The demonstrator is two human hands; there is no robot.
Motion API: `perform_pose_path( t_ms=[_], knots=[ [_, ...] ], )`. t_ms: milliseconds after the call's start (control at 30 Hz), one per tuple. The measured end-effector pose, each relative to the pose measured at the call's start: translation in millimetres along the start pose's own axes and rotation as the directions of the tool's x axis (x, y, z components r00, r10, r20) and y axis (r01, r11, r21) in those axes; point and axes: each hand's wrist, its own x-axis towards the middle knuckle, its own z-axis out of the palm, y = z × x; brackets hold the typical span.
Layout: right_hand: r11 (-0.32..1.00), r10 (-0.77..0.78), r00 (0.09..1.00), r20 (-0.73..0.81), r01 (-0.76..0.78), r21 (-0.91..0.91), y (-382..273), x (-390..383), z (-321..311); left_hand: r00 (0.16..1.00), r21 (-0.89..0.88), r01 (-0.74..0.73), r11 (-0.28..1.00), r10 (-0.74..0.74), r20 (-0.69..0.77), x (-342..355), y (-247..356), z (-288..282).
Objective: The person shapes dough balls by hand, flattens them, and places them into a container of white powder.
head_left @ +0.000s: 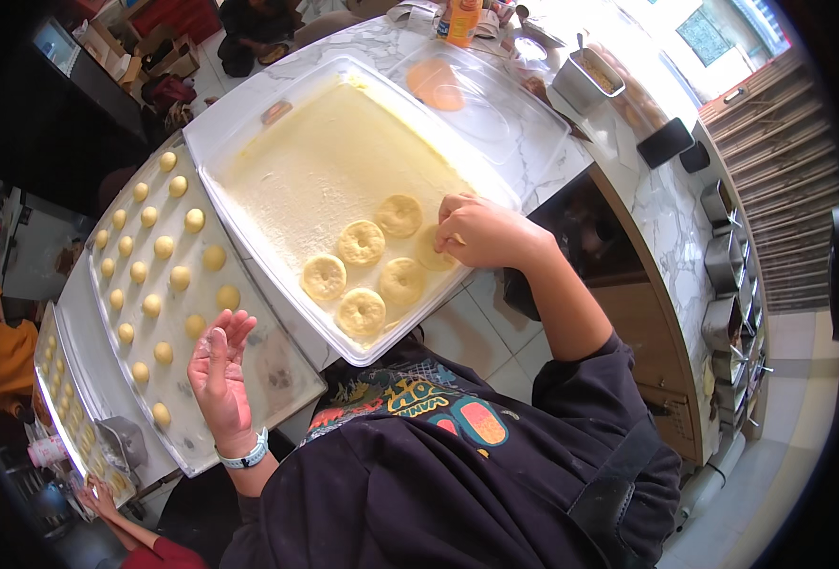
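In a large white plastic tub point(358, 356) several flattened dough rings point(362, 244) with small centre holes lie at the near end, on a floury, pale yellow bottom. My right hand point(486, 232) is closed over the tub's right side, its curled fingertips on another dough ring point(433, 250), which they partly hide. Palm showing and dusted with flour, my left hand point(220, 375) is held up with fingers stretched, holding nothing. It is nearest a sheet-lined tray point(277, 360) where several round dough balls point(181, 278) sit in rows.
Beyond the tub, a clear lid point(524, 142), an orange bottle point(460, 21) and a metal loaf tin point(587, 78) stand on the marbled counter point(628, 204). Further left, another person's hands point(97, 498) are at a second tray point(64, 417). More metal tins point(723, 261) line the right side.
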Motion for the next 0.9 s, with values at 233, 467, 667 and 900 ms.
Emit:
perform_pose_path(
  t_ms=[233, 467, 667, 900],
  knots=[
    [0.997, 0.028, 0.999, -0.036, -0.026, 0.066, -4, -2, -5, 1.000, -0.011, -0.003, 1.000, 0.003, -0.012, -1, 0, -3],
    [0.998, -0.048, 0.958, -0.282, 0.036, -0.045, -10, 14, -3, 1.000, -0.027, -0.005, 1.000, 0.005, -0.003, -2, 0, -7],
    [0.997, -0.040, 0.965, -0.259, 0.022, -0.070, -9, 25, 7, 1.000, -0.024, -0.021, 0.999, 0.021, -0.012, -3, 1, -12],
    [0.999, -0.011, 0.966, -0.260, -0.003, -0.052, -9, 26, 13, 0.999, -0.032, -0.024, 0.999, 0.023, -0.041, -6, 4, -17]
  ],
)
